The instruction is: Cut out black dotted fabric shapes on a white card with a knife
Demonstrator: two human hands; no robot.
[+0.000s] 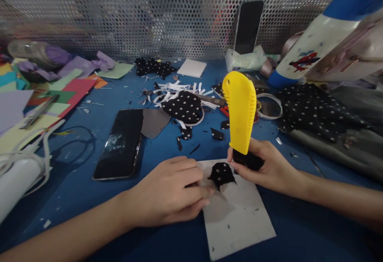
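My right hand [266,166] is closed round a yellow plastic tool [239,112] with ridged edges and a hole near its top. Its black lower part is mostly covered by my fingers, and its working end is hidden. My left hand [176,192] has its fingers curled, the fingertips on a pale grey card [239,218] beside a small black dotted fabric scrap [221,175]. Whether those fingertips pinch anything is hard to make out. The scrap lies on the card's upper part, just below and left of the tool.
Farther back lie a dotted heart-shaped piece [184,106], scissors [215,100], white paper strips and fabric offcuts. A phone [121,144] lies to the left, near coloured papers [80,94] and a white cable [46,146]. Dotted cloth [317,108] and a large bottle [323,34] are right.
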